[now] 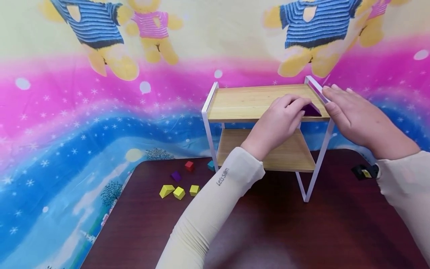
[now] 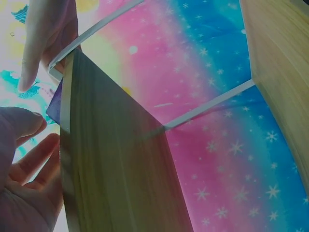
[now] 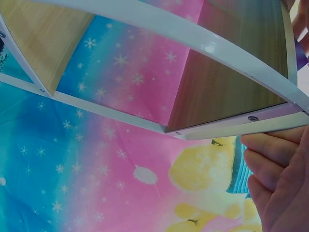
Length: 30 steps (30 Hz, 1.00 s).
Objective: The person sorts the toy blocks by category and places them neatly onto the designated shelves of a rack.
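Observation:
A purple triangular block (image 1: 311,110) rests on the top shelf (image 1: 245,102) of a small two-tier rack, at its front right corner. My left hand (image 1: 279,116) reaches over the shelf's front edge, with its fingertips right at the block's left side. In the left wrist view, its thumb (image 2: 21,123) and fingers (image 2: 36,166) stand apart, and the shelf edge hides part of the block (image 2: 55,107). Outside the rack's right rail (image 1: 317,87) is my right hand (image 1: 359,116), fingers straight and together. In the right wrist view those fingertips (image 3: 256,145) lie against the white rail.
Left of the rack, a red block (image 1: 189,166), a purple one (image 1: 175,176), a teal one (image 1: 211,165) and several yellow blocks (image 1: 179,192) lie on the dark table (image 1: 141,231). A lower shelf (image 1: 282,153) sits beneath. A black object (image 1: 361,172) lies at right. A patterned cloth (image 1: 77,123) hangs behind.

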Tool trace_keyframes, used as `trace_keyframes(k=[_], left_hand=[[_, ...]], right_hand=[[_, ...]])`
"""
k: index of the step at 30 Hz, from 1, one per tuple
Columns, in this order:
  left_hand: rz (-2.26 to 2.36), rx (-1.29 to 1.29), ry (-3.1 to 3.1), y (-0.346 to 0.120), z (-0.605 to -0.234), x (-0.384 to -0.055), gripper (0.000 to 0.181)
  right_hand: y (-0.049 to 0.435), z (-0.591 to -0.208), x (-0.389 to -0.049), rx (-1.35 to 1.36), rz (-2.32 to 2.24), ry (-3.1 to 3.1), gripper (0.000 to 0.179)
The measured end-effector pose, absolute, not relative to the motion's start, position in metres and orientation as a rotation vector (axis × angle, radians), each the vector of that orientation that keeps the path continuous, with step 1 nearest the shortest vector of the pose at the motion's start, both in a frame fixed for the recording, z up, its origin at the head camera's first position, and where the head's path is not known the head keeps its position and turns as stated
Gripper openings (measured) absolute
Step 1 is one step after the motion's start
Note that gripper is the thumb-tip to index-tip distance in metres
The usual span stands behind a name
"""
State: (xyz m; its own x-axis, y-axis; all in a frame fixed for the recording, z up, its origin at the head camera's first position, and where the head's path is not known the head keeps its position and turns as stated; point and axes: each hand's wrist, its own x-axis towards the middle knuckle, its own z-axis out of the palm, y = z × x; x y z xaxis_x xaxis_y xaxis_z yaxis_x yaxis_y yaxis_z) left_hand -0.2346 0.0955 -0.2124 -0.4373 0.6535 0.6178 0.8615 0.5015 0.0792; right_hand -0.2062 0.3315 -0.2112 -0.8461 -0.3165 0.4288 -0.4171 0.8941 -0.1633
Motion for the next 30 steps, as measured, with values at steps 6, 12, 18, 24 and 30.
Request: trace_keyframes(k=[6,12,18,24,30], left_hand=[[-0.601,-1.237,-2.240,0.088,-0.216,-0.227,0.038],[-0.664,-1.257,-2.145,0.078,-0.223,-0.221,0.035],[-0.721,-1.261,-2.103,0.067,-0.228,-0.213,0.036],[-0.717,-1.243,-2.060,0.057,-0.236,-0.206,0.036],[-0.697,-1.219,-2.032,0.046,-0.246,-0.198,0.034]], right_hand=[[0.331,-0.212,-0.206,0.527,0.349,-2.666,0.059],[0.330,-0.212,-0.204,0.503,0.341,-2.671,0.059],[0.330,-0.212,-0.204,0.496,0.342,-2.665,0.059],[0.331,-0.213,-0.204,0.494,0.330,-2.647,0.059],[0.330,-0.213,-0.204,0.491,0.331,-2.654,0.060]])
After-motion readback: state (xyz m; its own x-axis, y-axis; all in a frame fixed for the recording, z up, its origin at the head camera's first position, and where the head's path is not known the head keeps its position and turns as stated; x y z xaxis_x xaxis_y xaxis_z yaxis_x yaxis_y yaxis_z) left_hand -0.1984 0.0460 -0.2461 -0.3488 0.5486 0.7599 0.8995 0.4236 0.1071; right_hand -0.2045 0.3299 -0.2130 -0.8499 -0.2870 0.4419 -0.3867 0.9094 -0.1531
